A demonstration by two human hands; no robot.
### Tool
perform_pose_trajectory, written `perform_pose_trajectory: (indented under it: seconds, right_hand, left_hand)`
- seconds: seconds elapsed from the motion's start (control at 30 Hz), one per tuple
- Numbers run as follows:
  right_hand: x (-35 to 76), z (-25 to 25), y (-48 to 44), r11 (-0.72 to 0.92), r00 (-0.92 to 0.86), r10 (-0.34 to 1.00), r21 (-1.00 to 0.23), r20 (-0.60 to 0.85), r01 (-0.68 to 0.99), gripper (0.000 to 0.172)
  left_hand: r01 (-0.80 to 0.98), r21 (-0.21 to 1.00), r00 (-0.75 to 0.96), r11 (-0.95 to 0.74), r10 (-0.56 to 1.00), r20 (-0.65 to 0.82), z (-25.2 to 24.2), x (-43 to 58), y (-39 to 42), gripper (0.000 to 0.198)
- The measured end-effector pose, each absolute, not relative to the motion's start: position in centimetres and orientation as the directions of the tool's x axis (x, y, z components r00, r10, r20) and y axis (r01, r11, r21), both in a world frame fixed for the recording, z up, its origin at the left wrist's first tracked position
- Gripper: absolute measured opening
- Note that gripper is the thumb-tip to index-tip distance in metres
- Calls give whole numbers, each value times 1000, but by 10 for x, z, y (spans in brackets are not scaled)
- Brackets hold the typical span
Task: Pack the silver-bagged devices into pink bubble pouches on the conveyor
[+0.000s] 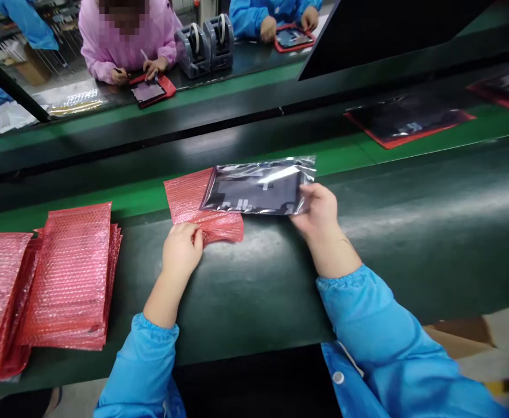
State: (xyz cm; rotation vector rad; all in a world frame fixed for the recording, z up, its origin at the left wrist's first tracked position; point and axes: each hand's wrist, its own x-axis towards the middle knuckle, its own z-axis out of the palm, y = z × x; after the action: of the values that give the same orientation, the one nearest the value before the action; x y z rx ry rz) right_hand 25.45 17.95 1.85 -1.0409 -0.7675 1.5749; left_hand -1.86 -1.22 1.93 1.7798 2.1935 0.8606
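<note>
The left hand (pixel 182 251) grips a pink bubble bag (pixel 189 200). The right hand (pixel 318 212) grips a silver antistatic pouch (pixel 254 187), overlapping the bag

Bench: a long bench (pixel 415 244) with a glossy, dark green rounded front edge.
Belt: a green belt (pixel 346 159) runs along the bench, behind that edge.
Left end: two stacks of pink bubble pouches (pixel 69 278) lie just beside each other (the leftmost runs out of frame).
Middle: a single pink bubble pouch (pixel 206 209) lies across the belt and the edge, crumpled along its near side.
Far side: two dark mats with red borders (pixel 409 125) lie on the belt, well apart from the pouch.
Second bench: a further green bench (pixel 150 98) carries grey tape dispensers (pixel 204 49) and a red-rimmed tray (pixel 152 90).
</note>
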Motion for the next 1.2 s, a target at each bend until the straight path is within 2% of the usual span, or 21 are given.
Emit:
perform_pose_trajectory:
  seconds: [0.1, 0.17, 0.2, 0.3, 0.4, 0.5, 0.57, 0.67, 0.77, 0.87, 1.03, 1.1, 1.2]
  right_hand:
    - [258, 14, 188, -307, -76, 949, -853, -304, -421, 27]
    - [255, 12, 191, -272, -74, 961, -860, -266, -431, 30]
    - [254, 12, 191, -234, -69, 971, -858, -228, -457, 31]
    - [250, 16, 188, -160, -68, 987, -802, -147, -575, 33]
    - [249, 26, 179, -156, -114, 988, -711, -107, -686, 20]
    - [249, 37, 167, -172, -197, 980, -642, -33, -747, 14]
    - [248, 43, 157, -248, -283, 958, -636, -49, -730, 17]
    - [243, 46, 143, -457, -485, 859, -675, -165, -579, 21]
    - [234, 40, 133, -529, -573, 783, -743, -241, -410, 22]
    - [225, 28, 131, -473, -495, 829, -799, -260, -372, 23]
    - [218, 13, 135, -294, -248, 948, -853, -201, -431, 23]
    - [217, 10, 133, -181, -101, 983, -879, -152, -441, 22]
    - [214, 8, 128, -85, 39, 992, -883, -116, -461, 22]
  left_hand:
    - [839, 539, -200, 73, 963, 181, 24, -36, -16, 35]
    - [851, 525, -119, 11, 978, 172, 27, -47, -17, 47]
    - [859, 512, -120, 15, 978, 173, 28, -52, -17, 45]
    - [869, 448, -328, 211, 923, 200, 29, -67, -15, 31]
    - [818, 395, -537, 418, 801, 264, 28, -77, -12, 34]
    - [761, 477, -601, 439, 754, 265, 26, -77, -11, 36]
    - [752, 554, -551, 357, 801, 233, 22, -73, -10, 42]
    - [766, 592, -459, 251, 858, 230, 15, -68, -9, 58]
    - [754, 611, -485, 242, 832, 269, 10, -67, -9, 49]
    - [769, 616, -432, 172, 849, 303, 7, -67, -8, 36]
    - [816, 577, -254, 32, 917, 308, 11, -64, -5, 49]
    - [814, 575, -315, 81, 894, 320, 17, -61, -4, 43]
    - [779, 563, -493, 277, 826, 275, 28, -56, -5, 14]
